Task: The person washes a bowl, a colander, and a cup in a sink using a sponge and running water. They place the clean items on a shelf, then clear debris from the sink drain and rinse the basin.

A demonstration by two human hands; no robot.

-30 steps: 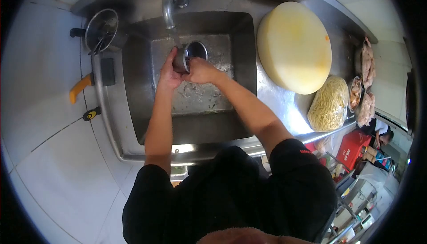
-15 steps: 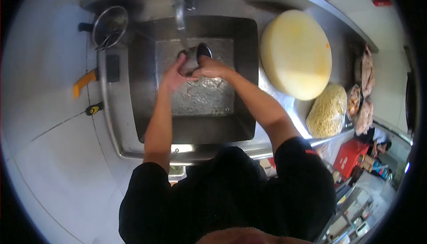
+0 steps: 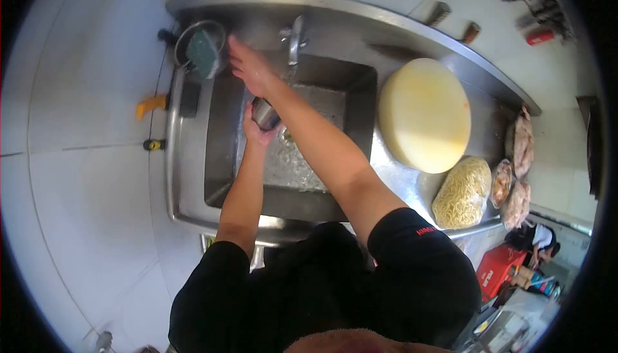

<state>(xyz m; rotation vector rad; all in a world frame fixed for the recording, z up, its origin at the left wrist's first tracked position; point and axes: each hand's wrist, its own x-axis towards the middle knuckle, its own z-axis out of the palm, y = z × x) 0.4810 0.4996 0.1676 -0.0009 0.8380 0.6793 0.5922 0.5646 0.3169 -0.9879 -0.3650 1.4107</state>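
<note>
My left hand (image 3: 259,131) grips a small metal cup (image 3: 265,113) over the sink basin (image 3: 225,160), its fingers round the side. My right hand (image 3: 250,69) is stretched toward the back left with fingers apart and nothing in them. Just beyond those fingertips, a green scouring sponge (image 3: 203,54) overlaps the round container (image 3: 219,28) at the sink's left corner. Water runs from the faucet (image 3: 295,42) into the basin behind my right forearm, which hides part of the cup.
To the right on the steel counter stands a thick round cutting board (image 3: 425,114), with a bag of noodles (image 3: 462,195) and bagged raw meat (image 3: 517,205) past it. A yellow handle (image 3: 151,106) juts out at the left rim. A person (image 3: 543,237) is far right.
My right hand has left the cup and moved to the back left. A green sponge now shows at the round container. The cup has shifted slightly left in my left hand; the view has shifted.
</note>
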